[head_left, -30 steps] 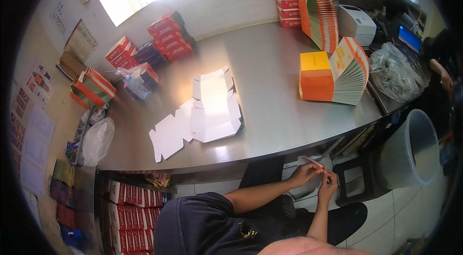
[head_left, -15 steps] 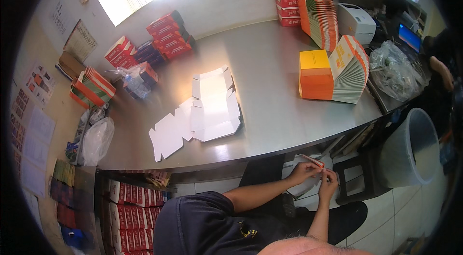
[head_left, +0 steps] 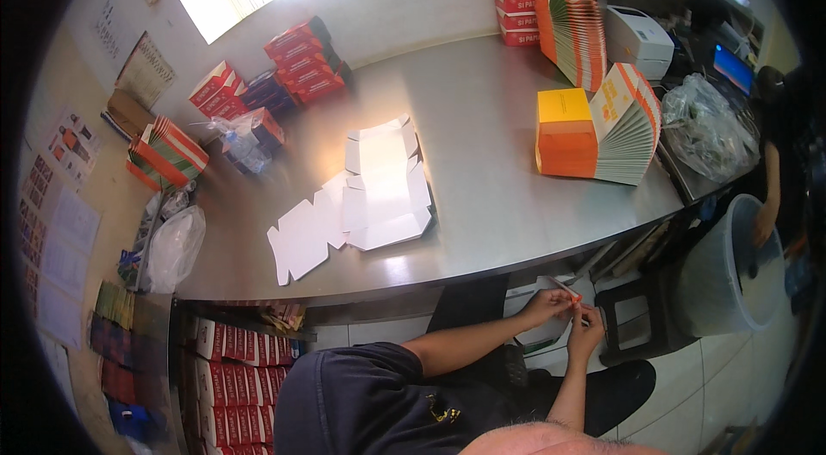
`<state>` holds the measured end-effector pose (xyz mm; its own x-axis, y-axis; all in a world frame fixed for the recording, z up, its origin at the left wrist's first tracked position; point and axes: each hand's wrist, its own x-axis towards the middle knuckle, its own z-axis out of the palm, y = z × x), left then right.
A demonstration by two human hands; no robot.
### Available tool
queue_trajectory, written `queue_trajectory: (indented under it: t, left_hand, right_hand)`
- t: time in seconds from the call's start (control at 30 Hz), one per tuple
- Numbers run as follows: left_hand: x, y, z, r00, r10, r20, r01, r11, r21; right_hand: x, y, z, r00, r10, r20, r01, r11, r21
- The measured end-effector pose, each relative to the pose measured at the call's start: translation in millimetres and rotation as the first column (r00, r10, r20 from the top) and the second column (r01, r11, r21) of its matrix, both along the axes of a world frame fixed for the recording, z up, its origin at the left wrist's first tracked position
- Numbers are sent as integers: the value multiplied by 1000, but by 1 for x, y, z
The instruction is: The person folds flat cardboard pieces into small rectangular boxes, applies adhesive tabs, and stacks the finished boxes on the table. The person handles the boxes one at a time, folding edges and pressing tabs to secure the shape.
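Note:
My left hand (head_left: 545,307) and my right hand (head_left: 587,328) meet in front of my lap, past the table's near edge. Between their fingertips is a small, thin, white-and-red-orange piece (head_left: 566,289), too small to identify. My left fingers pinch it, and my right fingertips close at its lower end. On the steel table, an unfolded white carton (head_left: 383,184) lies flat with its flaps spread. A second flat white carton piece (head_left: 301,241) adjoins it on the left.
Fanned orange-and-green folded cartons (head_left: 626,128) stand beside a yellow-orange box (head_left: 565,133) on the steel table (head_left: 482,171). Red boxes (head_left: 303,63) are stacked behind. A translucent bucket (head_left: 714,283) stands right of a dark stool (head_left: 632,326). Another person's hand (head_left: 764,221) reaches into the bucket.
The other person's arm has come down at the right, its hand now inside the bucket. My fingers have shifted slightly on the small piece; the cartons remain in place.

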<state>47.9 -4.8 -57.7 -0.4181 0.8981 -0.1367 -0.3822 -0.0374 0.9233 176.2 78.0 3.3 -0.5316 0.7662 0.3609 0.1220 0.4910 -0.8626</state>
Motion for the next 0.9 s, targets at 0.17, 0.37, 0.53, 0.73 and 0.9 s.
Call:
queue_trajectory:
  t: [0.17, 0.37, 0.53, 0.73, 0.9]
  left_hand:
    - [14, 2, 11, 887, 48, -460, -87, 994, -64]
    - [17, 8, 6, 966, 136, -221, -146, 989, -28]
    - [15, 6, 25, 964, 153, -220, -207, 946, -251]
    - [2, -8, 51, 574, 224, -788, -543, 824, -162]
    - [0, 2, 32, 718, 403, -568, -471, 882, 31]
  right_hand:
    - [1, -5, 11, 986, -95, 138, 108, 990, -94]
    - [-5, -11, 17, 992, -104, 74, 111, 989, -96]
    - [3, 4, -1, 964, -151, 217, 149, 988, 27]
    - [17, 24, 2, 894, -348, 282, 343, 937, 70]
    - [33, 43, -23, 881, -380, 283, 319, 917, 241]
